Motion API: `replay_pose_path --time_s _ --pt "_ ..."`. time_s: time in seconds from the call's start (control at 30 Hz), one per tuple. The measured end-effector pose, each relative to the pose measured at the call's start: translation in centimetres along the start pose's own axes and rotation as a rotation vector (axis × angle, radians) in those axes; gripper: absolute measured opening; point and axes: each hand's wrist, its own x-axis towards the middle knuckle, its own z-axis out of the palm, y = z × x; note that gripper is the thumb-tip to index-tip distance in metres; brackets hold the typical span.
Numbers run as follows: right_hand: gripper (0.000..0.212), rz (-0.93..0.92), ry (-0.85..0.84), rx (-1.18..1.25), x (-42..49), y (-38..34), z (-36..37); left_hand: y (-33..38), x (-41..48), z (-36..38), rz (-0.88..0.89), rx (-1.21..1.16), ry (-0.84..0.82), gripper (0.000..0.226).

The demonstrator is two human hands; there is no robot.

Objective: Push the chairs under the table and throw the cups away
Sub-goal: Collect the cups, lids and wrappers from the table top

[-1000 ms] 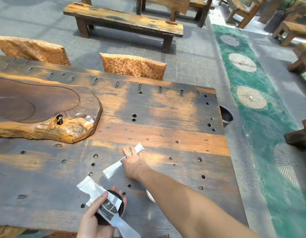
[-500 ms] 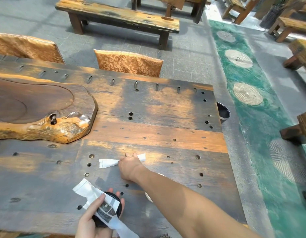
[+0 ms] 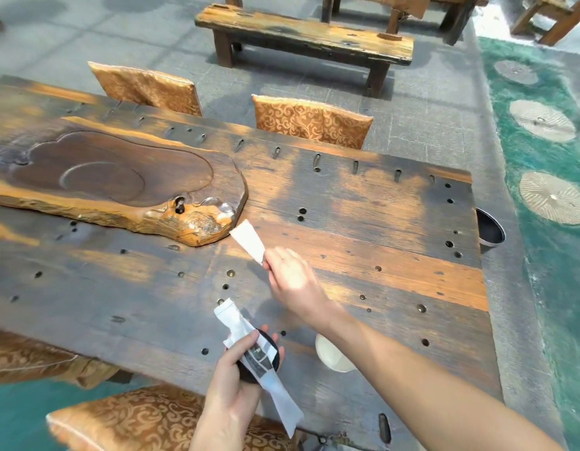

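A white paper cup (image 3: 334, 356) sits on the big dark wooden table (image 3: 363, 222), close to the near edge. Only part of its round white rim shows, because the right forearm crosses over it.

The right hand (image 3: 295, 284) is above the table, a bit past the cup. Its fingers (image 3: 275, 258) are curled in and pinch one end of a small flat white paper packet (image 3: 248, 237). The packet sticks up and away toward the carved orange-brown wooden tea tray (image 3: 113, 187), and its far end is just beside the tray's corner.

The left hand (image 3: 231, 395) is near the table's front edge. Its fingers (image 3: 246, 345) wrap around a round black cup (image 3: 264, 356) and press a long white paper wrapper with dark marks (image 3: 259, 359) against it. The wrapper pokes out above and below the hand.

Two chairs with orange patterned cloth backs (image 3: 311, 122) stand at the far side of the table. Another orange patterned chair (image 3: 145, 421) is at the near side, just beside the left hand. A round black bin (image 3: 490, 231) sits at the right end of the table.
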Motion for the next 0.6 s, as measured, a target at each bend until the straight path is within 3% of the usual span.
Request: replay_pose_path --time_s 0.23,0.47,0.6 --pt "0.033 0.392 -0.191 0.492 -2.7 -5.0 -3.4 0.5 -0.5 1.4 0.079 -0.004 -0.071 0.045" --pt "0.003 0.5 -0.138 0.662 -6.9 -5.2 -4.4 -0.6 -0.3 0.7 0.018 0.049 -0.106 0.043" --pt "0.017 0.41 -0.149 0.606 -9.6 -5.2 -3.9 -1.3 0.0 1.2 0.012 -0.003 -0.126 0.02"
